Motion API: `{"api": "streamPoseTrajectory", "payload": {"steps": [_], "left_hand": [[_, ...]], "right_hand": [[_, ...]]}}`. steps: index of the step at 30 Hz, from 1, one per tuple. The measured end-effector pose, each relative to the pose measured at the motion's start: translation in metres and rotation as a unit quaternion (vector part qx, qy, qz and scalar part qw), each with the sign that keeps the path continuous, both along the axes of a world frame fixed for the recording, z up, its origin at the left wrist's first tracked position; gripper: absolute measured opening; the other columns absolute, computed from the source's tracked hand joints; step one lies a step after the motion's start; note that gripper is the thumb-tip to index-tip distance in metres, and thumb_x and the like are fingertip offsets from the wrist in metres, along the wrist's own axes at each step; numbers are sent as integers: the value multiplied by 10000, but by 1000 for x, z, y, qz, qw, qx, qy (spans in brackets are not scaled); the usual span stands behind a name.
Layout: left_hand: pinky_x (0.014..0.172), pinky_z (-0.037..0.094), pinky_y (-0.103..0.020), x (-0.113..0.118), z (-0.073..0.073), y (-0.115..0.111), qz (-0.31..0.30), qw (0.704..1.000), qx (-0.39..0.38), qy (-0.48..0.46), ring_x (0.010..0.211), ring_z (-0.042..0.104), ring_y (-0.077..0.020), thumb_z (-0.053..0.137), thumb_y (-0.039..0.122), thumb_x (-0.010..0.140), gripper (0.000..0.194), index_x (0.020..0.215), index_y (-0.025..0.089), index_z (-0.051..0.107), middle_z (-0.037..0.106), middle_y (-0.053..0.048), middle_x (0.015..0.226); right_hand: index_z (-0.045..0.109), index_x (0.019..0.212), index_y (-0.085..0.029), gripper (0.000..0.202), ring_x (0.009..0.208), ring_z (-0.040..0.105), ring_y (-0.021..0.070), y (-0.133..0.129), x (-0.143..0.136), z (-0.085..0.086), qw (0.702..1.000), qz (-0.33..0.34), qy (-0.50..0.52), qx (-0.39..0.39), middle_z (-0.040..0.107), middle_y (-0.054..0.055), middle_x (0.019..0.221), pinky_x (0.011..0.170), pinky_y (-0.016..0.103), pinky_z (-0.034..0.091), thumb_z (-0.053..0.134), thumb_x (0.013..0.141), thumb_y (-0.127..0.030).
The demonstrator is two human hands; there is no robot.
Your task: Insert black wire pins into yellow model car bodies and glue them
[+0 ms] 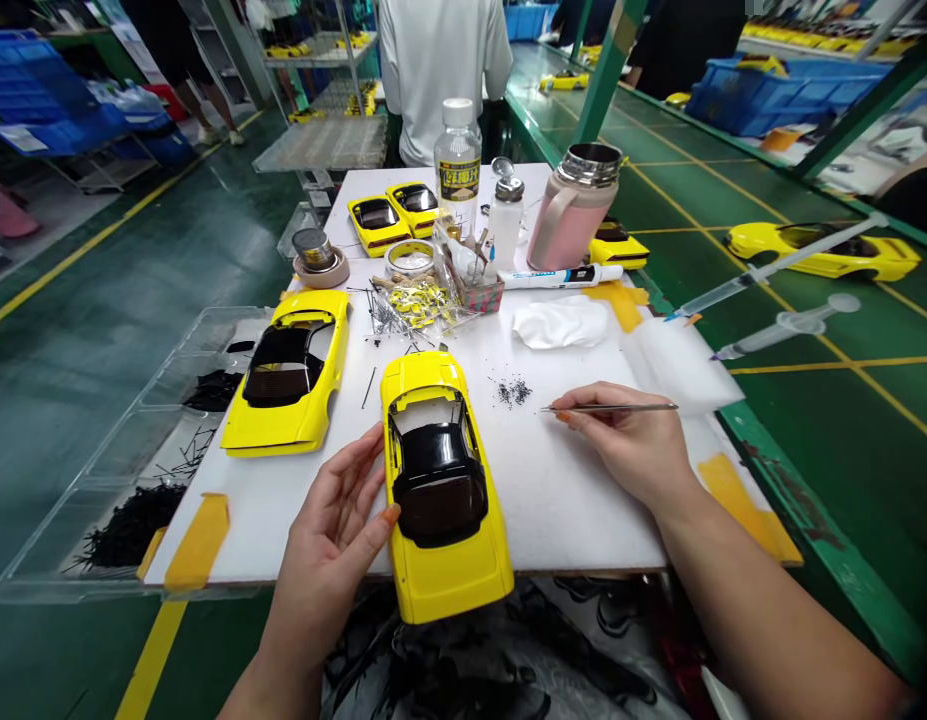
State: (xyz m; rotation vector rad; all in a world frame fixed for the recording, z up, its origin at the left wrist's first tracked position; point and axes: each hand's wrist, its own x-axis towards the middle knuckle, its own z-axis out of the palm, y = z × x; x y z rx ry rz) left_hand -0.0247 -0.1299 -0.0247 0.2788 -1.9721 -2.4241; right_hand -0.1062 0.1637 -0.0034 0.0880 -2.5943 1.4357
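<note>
My left hand (339, 520) grips the left side of a yellow model car body (452, 580), thumb near its dark window. The body has a black roof and its lower end juts past the front edge of the white work board (583, 500). In my right hand (632, 440) a pair of thin metal tweezers (613, 407) is pinched, tips pointing left. Those tips are close to a scatter of tiny black parts (514, 391) on the board. A second yellow car body (279, 430) lies on the left.
Behind are a bag of small yellow parts (418, 300), a marker (560, 277), a pink thermos (575, 210), a bottle (457, 160) and white tissue (560, 322). Two syringes (778, 335) lie at right. A clear tray (125, 420) of black pieces sits left. A person (444, 70) is ahead.
</note>
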Motion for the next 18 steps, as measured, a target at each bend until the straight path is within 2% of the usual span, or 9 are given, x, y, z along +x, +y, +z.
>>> {"api": "streamPoseTrajectory", "payload": {"steps": [5,9,14,18], "left_hand": [[1281,349,-432,0,-7,-6,-9,1000,-8,-5,1530,414,-274,788,291,873,522,1360,339,607,504,-30,1607],[1284,332,-468,0,-8,-7,-6,1000,-15,-6,1526,418,-299,811,297,849,560,1371,324,610,498,-44,1611],[1305,277,-477,0,-2,-2,11,999,-23,-27,1537,398,-301,796,316,861,515,1344,343,621,497,-16,1613],[1298,301,-444,0,-6,-6,-5,999,-31,-16,1529,413,-293,807,303,854,533,1351,372,626,497,-4,1614]], "right_hand": [[797,864,-206,126,753,714,197,20,5,14,995,-93,45,3,779,51,872,681,312,551,758,802,-310],[788,864,-208,140,704,704,185,41,18,23,989,-139,27,30,765,43,819,630,286,529,764,791,-325],[782,853,-198,161,698,711,202,54,37,17,990,-129,2,61,770,53,830,621,305,546,758,793,-347],[786,896,-204,142,749,719,204,55,46,7,990,-98,14,102,780,46,881,664,318,571,730,852,-327]]}}
